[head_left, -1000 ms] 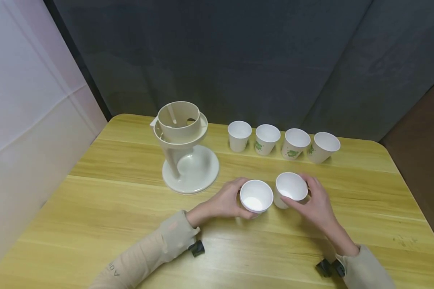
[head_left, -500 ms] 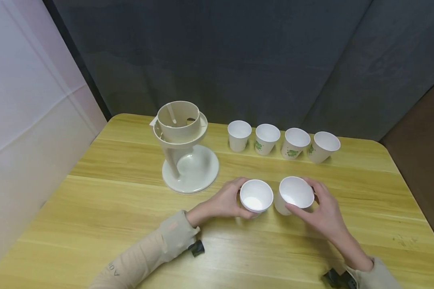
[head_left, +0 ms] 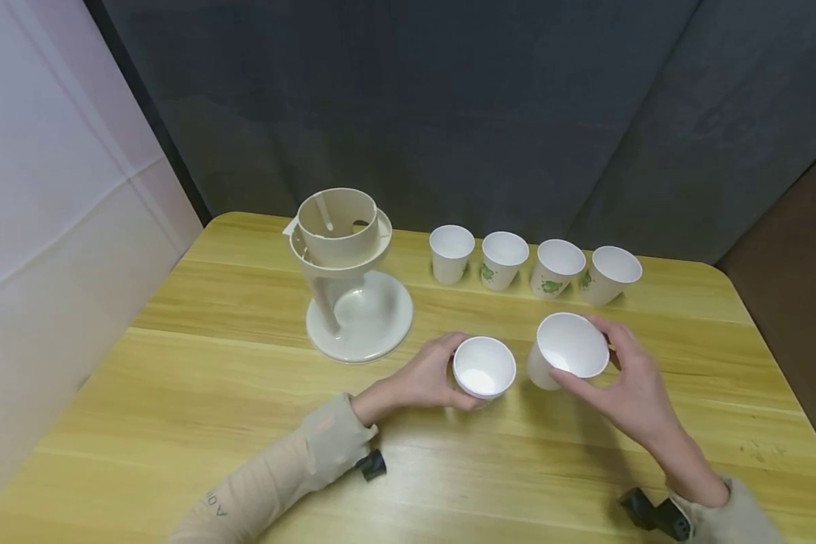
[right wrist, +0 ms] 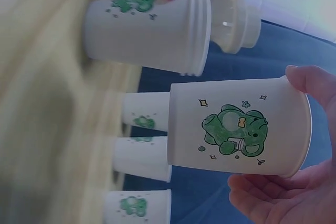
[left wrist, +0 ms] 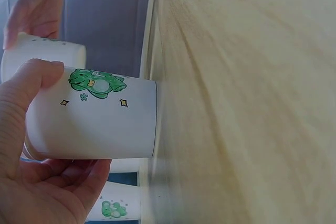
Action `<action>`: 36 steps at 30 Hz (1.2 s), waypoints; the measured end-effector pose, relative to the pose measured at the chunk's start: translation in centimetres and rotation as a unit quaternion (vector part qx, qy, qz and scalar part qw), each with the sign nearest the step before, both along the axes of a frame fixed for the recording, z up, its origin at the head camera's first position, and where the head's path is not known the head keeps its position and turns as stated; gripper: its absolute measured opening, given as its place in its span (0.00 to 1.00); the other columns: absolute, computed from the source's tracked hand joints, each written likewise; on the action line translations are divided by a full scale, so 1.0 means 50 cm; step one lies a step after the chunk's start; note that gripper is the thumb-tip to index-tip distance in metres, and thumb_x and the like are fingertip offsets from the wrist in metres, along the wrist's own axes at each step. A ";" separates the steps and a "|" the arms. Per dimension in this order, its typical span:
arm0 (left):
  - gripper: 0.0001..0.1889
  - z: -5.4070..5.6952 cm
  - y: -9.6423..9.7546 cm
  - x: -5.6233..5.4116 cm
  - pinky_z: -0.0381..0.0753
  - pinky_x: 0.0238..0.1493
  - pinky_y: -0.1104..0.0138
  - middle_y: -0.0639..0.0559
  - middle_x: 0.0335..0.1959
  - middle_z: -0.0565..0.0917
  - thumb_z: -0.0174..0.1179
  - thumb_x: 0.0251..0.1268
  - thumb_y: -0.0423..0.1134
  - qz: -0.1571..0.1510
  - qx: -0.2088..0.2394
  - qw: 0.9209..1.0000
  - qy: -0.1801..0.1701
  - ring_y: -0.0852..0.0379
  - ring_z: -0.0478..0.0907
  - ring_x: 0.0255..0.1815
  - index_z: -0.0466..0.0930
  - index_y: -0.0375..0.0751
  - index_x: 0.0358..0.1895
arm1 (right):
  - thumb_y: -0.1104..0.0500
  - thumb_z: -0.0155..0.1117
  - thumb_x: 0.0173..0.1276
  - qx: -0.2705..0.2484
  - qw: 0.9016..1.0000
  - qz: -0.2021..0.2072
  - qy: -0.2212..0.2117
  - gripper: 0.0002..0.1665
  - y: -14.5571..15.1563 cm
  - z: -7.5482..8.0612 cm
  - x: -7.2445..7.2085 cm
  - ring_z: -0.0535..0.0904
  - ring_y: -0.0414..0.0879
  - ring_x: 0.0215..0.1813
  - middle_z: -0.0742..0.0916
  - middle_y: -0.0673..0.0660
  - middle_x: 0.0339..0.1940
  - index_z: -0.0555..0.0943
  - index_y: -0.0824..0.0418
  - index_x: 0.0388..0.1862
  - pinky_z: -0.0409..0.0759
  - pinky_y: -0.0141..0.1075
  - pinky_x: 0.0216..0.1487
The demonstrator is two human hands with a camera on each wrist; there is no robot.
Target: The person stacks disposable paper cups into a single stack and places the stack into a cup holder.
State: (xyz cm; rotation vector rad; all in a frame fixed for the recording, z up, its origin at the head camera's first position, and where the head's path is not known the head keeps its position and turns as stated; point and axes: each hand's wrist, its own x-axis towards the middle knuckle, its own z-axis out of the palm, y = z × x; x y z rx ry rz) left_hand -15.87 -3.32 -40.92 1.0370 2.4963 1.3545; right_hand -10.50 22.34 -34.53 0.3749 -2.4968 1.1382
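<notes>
My left hand [head_left: 438, 378] grips a small stack of white paper cups [head_left: 484, 368] near the middle of the table, thumb and fingers on opposite sides. In the right wrist view, several nested rims show on this stack [right wrist: 147, 35]. A green bear print faces up in the left wrist view, where the stack's base meets the tabletop [left wrist: 236, 103]. Just to the right, my right hand [head_left: 629, 381] holds a single paper cup [head_left: 571, 347] by its rim, raised above the table and slightly tilted. A green bear [right wrist: 236, 129] is printed on its side.
Several paper cups stand upright in a row along the back edge, the leftmost cup [head_left: 451, 255] plain-looking from above. Left of them is a cream plastic stand [head_left: 360, 317] with a round base and a ring-shaped top. A dark curtain [head_left: 408, 113] hangs behind.
My right hand has moved right and lifted its cup away from the stack, then slightly toward the back row. The left hand and its stack have stayed in place.
</notes>
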 end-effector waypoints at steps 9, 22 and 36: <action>0.38 0.004 0.002 -0.001 0.74 0.52 0.66 0.44 0.49 0.78 0.75 0.37 0.40 -0.002 0.003 1.000 0.009 0.52 0.76 0.49 0.70 0.32 0.56 | 0.67 0.79 0.36 0.000 0.999 0.009 0.032 0.43 -0.022 0.045 -0.011 0.70 0.35 0.43 0.79 0.58 0.46 0.73 0.67 0.57 0.67 0.15 0.45; 0.39 0.001 0.001 -0.002 0.74 0.52 0.67 0.45 0.49 0.78 0.75 0.37 0.40 -0.003 0.002 1.000 0.012 0.53 0.76 0.48 0.69 0.32 0.58 | 0.67 0.80 0.35 -0.030 0.995 0.084 0.037 0.44 -0.083 0.057 -0.025 0.73 0.40 0.45 0.80 0.56 0.47 0.73 0.66 0.57 0.72 0.20 0.44; 0.40 0.001 0.000 0.001 0.75 0.49 0.68 0.46 0.48 0.78 0.75 0.36 0.40 -0.001 -0.002 1.000 0.013 0.54 0.75 0.47 0.69 0.33 0.58 | 0.67 0.80 0.37 -0.063 0.986 0.152 0.041 0.43 -0.120 0.028 -0.039 0.74 0.44 0.47 0.80 0.55 0.48 0.74 0.65 0.57 0.75 0.24 0.45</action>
